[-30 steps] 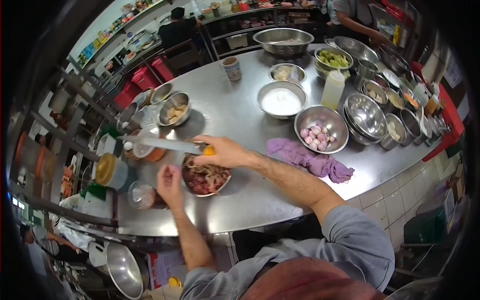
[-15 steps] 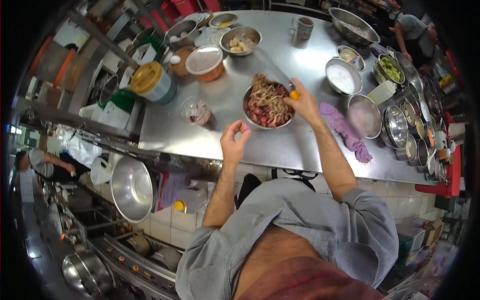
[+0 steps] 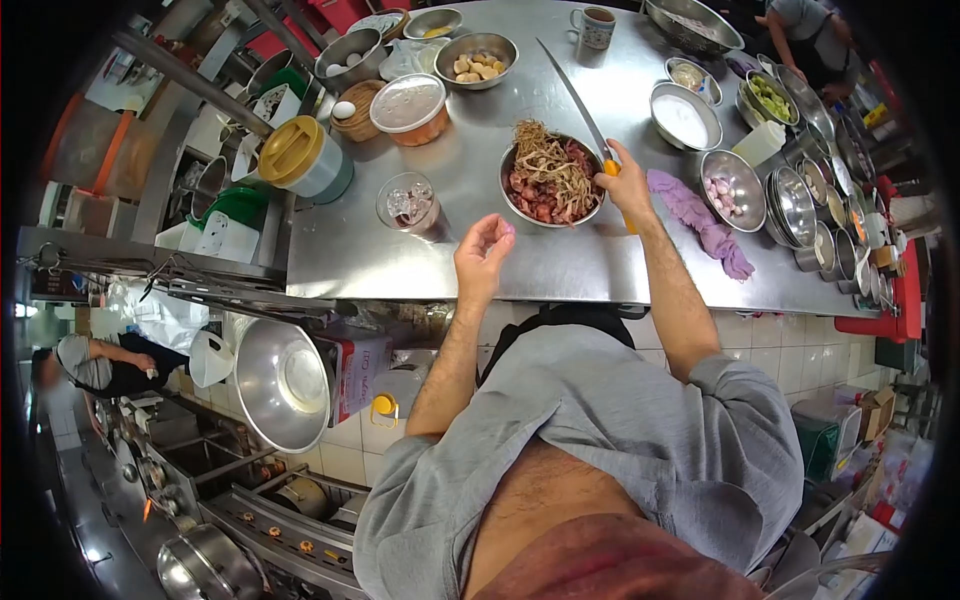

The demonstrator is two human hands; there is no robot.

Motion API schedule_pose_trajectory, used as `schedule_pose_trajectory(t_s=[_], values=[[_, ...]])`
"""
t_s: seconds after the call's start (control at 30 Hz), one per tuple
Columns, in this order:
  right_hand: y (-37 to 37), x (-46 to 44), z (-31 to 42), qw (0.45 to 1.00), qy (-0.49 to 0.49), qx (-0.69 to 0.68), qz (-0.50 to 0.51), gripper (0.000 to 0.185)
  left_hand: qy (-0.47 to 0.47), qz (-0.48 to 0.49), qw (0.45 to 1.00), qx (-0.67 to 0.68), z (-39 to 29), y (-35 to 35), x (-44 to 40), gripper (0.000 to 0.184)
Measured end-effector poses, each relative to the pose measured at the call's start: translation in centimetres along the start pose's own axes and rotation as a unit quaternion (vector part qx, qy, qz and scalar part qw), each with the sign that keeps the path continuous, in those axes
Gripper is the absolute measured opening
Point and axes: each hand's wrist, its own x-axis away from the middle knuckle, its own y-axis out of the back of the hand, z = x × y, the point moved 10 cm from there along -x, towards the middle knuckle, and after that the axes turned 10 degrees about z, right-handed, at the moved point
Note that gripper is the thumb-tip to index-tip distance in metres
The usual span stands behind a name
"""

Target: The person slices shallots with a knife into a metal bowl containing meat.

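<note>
While the right hand (image 3: 622, 182) is clamped on the yellow-handled knife (image 3: 576, 97), blade beside the bowl (image 3: 528, 217) of reddish pieces on the worktop (image 3: 470, 130), left hand (image 3: 484, 250) curled nearby, fingertip contact unclear.

long knife (image 3: 573, 93), yellow handle (image 3: 611, 167), beside meat bowl (image 3: 514, 210)

The steel table (image 3: 340, 250) (rather shiny) stands over pale tiles (image 3: 775, 345).
</note>
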Motion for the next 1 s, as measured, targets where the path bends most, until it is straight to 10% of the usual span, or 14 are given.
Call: schedule_pose_trajectory(t_s=[1.0], values=[[0.6, 4.4, 4.9, 0.955, 0.133, -0.104, 0.243, 0.06, 0.037, -0.063, 0.983, 0.167, 0.8, -7.0, -1.9, 0.026]])
